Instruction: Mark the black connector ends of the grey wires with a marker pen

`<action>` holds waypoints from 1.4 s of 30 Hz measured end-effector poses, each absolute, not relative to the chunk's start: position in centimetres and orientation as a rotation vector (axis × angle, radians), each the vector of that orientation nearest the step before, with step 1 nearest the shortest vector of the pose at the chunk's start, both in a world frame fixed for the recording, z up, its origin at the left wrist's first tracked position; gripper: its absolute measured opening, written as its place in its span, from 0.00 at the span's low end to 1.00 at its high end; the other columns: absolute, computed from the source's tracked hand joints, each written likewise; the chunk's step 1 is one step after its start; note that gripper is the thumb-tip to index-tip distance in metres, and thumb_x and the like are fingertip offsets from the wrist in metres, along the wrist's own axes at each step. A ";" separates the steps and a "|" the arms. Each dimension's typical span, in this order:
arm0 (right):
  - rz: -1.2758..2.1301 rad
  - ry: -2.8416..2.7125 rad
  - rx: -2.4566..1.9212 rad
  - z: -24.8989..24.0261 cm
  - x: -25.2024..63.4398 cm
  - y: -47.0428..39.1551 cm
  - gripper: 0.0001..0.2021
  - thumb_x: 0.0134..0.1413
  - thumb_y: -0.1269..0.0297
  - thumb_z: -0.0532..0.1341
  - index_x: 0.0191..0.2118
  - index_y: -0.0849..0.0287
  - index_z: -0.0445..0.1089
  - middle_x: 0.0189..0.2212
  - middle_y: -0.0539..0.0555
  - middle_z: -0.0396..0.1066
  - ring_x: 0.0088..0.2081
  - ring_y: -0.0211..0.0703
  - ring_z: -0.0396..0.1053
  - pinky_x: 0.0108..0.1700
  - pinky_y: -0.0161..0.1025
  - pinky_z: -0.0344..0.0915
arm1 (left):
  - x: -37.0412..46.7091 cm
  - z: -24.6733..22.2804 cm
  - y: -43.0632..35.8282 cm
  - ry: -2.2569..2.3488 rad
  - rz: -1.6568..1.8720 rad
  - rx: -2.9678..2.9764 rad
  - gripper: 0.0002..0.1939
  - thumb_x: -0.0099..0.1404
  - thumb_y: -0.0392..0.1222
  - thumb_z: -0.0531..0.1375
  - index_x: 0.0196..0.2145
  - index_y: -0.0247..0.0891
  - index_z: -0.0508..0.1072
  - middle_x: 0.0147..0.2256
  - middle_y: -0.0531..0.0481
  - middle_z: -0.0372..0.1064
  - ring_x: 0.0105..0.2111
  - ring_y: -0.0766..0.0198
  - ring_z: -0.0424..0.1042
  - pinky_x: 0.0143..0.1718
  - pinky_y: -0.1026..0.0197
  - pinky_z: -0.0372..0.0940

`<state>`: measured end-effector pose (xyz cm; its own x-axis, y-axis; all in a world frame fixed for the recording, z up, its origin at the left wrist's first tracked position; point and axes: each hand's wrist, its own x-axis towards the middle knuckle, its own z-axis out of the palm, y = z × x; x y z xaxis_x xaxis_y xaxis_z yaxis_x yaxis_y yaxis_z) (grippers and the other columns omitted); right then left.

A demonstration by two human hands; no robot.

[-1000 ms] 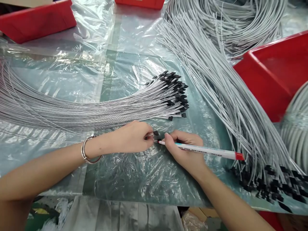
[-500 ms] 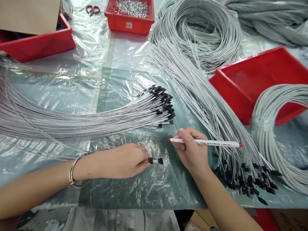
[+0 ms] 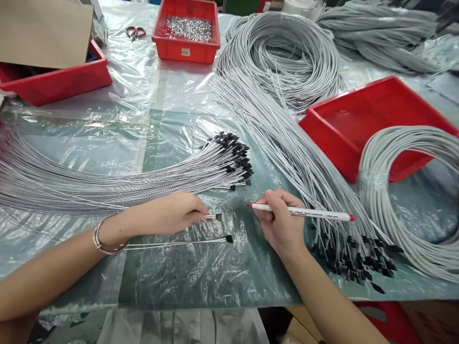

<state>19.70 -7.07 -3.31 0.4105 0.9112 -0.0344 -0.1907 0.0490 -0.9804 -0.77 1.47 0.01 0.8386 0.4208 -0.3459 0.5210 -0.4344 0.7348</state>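
My left hand (image 3: pixel 175 211) pinches a thin grey cable just behind its black connector (image 3: pixel 218 217), which sticks out past the fingertips. Below that hand, another cable with a black connector (image 3: pixel 229 239) lies loose on the plastic sheet. My right hand (image 3: pixel 283 220) is closed around a white marker pen (image 3: pixel 319 213); its red tip points left, toward the connectors. Just beyond my left hand, a large bundle of grey cables (image 3: pixel 118 188) curves in from the left, its black connectors (image 3: pixel 236 157) fanned at the right end.
Another cable bundle (image 3: pixel 287 138) runs down the right side, beside a tilted red tray (image 3: pixel 358 114) and a coiled cable (image 3: pixel 375 177). Farther back are a big coil (image 3: pixel 322 52), a red bin (image 3: pixel 186 55) of small metal parts, red-handled snips (image 3: pixel 135 33) and another red bin (image 3: pixel 60 86).
My left hand has moved up and slightly left with one cable, while the other now lies apart below it. The right hand keeps the marker in nearly the same place. The view has tilted up.
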 end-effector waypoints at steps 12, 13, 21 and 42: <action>0.841 -1.382 -1.591 -4.2 18.4 -7.7 0.18 0.51 0.63 0.56 0.14 0.59 0.58 0.12 0.47 0.55 0.17 0.33 0.53 0.20 0.33 0.50 | 0.7 -1.4 -0.6 0.812 -0.156 2.018 0.10 0.62 0.44 0.51 0.26 0.38 0.63 0.15 0.57 0.57 0.15 0.71 0.54 0.19 0.64 0.47; 0.836 -1.405 -1.588 -4.3 18.3 -7.8 0.18 0.51 0.63 0.56 0.14 0.59 0.56 0.12 0.47 0.54 0.17 0.33 0.52 0.20 0.33 0.49 | 0.7 -1.4 -0.5 0.807 -0.170 2.003 0.10 0.62 0.44 0.51 0.26 0.38 0.62 0.15 0.57 0.57 0.15 0.71 0.54 0.18 0.64 0.47; 0.756 -1.563 -1.548 -4.4 18.1 -8.2 0.18 0.53 0.67 0.55 0.15 0.59 0.53 0.13 0.45 0.49 0.17 0.32 0.47 0.20 0.33 0.46 | 0.8 -1.6 0.1 0.788 -0.222 1.968 0.09 0.59 0.43 0.52 0.24 0.38 0.62 0.16 0.56 0.59 0.16 0.70 0.56 0.18 0.65 0.48; 0.703 -1.649 -1.500 -4.1 17.9 -8.1 0.17 0.51 0.69 0.56 0.14 0.60 0.54 0.11 0.45 0.49 0.16 0.30 0.47 0.19 0.33 0.45 | 0.6 -2.6 0.2 0.714 -0.210 2.013 0.10 0.61 0.44 0.50 0.25 0.38 0.62 0.15 0.56 0.57 0.15 0.71 0.54 0.17 0.63 0.44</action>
<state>17.91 -8.08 -4.15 0.0035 0.9834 0.1813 0.5503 0.1495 -0.8215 0.60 0.16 -2.60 0.8143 0.3996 -0.4210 0.5640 -0.3731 0.7366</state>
